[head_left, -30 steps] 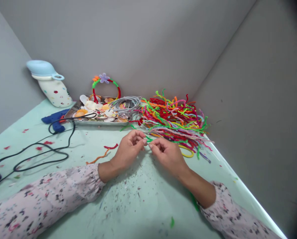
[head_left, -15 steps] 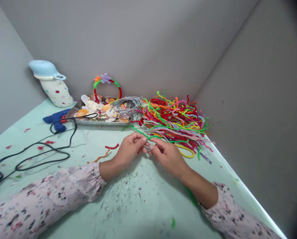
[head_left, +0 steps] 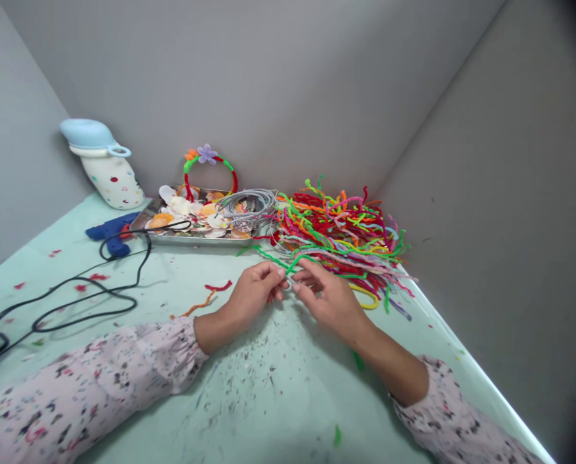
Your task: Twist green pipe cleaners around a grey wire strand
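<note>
The left hand (head_left: pixel 252 288) had its grip pinched on a green pipe cleaner (head_left: pixel 293 262); the right hand (head_left: pixel 334 306) was just beside, its hold unclear. Green lengths crossed nearer the left thumb, slanting away leftward and rightward, toward heaped pipe cleaners (head_left: pixel 336 222) on the bench (head_left: pixel 292 386).

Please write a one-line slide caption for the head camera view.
Left hand pinching a green pipe cleaner, right hand beside it, before a tray of shells.

You have soft, diffuse light: left wall (head_left: pixel 12 167) pale, right wall (head_left: pixel 500 212) dimmer, glare along the table (head_left: pixel 268 419)'s right edge, dark blur at your view's right margin.
</note>
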Demonstrator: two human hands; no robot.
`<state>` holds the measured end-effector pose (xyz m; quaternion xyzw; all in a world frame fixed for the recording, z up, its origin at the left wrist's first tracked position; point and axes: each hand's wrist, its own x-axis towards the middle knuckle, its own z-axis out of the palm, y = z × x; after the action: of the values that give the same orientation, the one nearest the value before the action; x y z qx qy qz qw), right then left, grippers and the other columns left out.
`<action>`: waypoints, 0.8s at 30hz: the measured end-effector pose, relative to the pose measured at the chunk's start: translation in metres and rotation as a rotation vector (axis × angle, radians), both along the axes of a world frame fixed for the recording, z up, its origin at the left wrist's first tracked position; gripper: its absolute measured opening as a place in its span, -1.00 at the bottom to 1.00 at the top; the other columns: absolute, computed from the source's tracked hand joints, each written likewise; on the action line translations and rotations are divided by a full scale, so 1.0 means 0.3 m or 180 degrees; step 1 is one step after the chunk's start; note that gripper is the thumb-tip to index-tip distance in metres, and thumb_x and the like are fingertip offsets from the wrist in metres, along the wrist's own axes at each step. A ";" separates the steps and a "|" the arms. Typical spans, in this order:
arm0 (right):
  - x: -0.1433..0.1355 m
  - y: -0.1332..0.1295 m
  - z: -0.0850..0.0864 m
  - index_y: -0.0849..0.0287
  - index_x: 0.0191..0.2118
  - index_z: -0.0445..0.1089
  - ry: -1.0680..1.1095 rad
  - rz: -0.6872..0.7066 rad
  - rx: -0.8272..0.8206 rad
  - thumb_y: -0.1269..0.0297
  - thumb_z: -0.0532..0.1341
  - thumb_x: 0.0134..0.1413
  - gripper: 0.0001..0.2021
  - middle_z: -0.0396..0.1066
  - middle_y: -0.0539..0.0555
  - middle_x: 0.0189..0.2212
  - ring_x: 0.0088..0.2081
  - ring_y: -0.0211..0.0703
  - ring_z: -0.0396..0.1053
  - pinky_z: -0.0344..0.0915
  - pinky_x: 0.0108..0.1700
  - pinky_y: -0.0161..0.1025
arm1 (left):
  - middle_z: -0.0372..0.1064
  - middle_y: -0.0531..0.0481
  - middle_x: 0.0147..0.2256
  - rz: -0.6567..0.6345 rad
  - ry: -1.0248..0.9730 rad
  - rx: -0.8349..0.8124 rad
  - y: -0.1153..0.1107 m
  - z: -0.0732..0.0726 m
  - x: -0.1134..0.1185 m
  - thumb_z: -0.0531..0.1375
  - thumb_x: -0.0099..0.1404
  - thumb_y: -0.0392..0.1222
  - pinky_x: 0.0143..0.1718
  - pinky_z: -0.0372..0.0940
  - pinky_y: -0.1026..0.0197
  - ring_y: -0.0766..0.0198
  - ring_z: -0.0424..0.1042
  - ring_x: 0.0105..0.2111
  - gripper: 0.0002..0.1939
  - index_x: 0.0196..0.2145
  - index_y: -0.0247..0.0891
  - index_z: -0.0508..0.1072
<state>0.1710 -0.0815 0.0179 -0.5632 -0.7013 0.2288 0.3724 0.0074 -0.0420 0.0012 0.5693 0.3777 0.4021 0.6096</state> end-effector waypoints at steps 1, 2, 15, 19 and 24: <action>0.002 0.002 0.000 0.16 0.09 0.27 -0.0080 -0.0013 0.0117 0.32 0.17 0.06 -0.57 0.45 0.13 -0.13 -0.21 -0.15 0.44 0.36 -0.18 -0.20 | 0.27 0.08 -0.62 0.0018 -0.0001 0.0006 0.000 0.002 0.002 0.13 0.25 -0.04 -0.55 0.06 0.31 0.41 0.18 -0.63 -0.73 -0.50 -0.28 0.33; 0.004 0.002 0.002 0.17 0.10 0.26 -0.0197 -0.0022 0.0261 0.33 0.17 0.05 -0.55 0.42 0.16 -0.07 -0.14 -0.11 0.42 0.36 -0.12 -0.16 | 0.27 0.08 -0.62 0.0030 -0.0010 0.0008 -0.001 0.004 0.003 0.13 0.24 -0.05 -0.56 0.06 0.31 0.41 0.18 -0.62 -0.73 -0.50 -0.28 0.33; 0.038 0.006 0.057 0.12 0.04 0.36 -0.1151 -0.0302 0.1559 0.27 0.16 0.11 -0.64 0.24 0.18 0.14 0.19 0.10 0.13 0.14 0.16 0.10 | 0.27 0.09 -0.58 0.0055 0.0129 0.0162 -0.008 0.008 0.008 0.11 0.25 -0.06 -0.55 0.09 0.34 0.40 0.21 -0.60 -0.75 -0.47 -0.28 0.34; 0.066 0.011 0.099 0.10 0.02 0.38 -0.1128 -0.0540 0.1781 0.26 0.18 0.12 -0.67 0.29 0.17 0.09 0.14 0.08 0.18 0.12 0.16 0.09 | 0.26 0.10 -0.58 0.0105 0.0211 0.0263 -0.004 -0.004 0.008 0.09 0.25 -0.05 -0.54 0.09 0.33 0.40 0.21 -0.59 -0.75 -0.46 -0.27 0.36; 0.069 0.008 0.110 0.11 -0.06 0.43 -0.0877 -0.0412 0.1255 0.28 0.13 0.16 -0.75 0.44 0.13 -0.12 -0.05 -0.04 0.34 0.24 0.03 -0.06 | 0.28 0.09 -0.58 0.0209 0.0188 0.0235 -0.002 -0.004 0.009 0.11 0.23 -0.04 -0.54 0.10 0.33 0.39 0.22 -0.59 -0.75 -0.47 -0.27 0.34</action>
<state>0.1917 -0.0791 0.0508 -0.5493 -0.7389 -0.0157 0.3899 0.0100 -0.0425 0.0001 0.5903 0.3989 0.4185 0.5633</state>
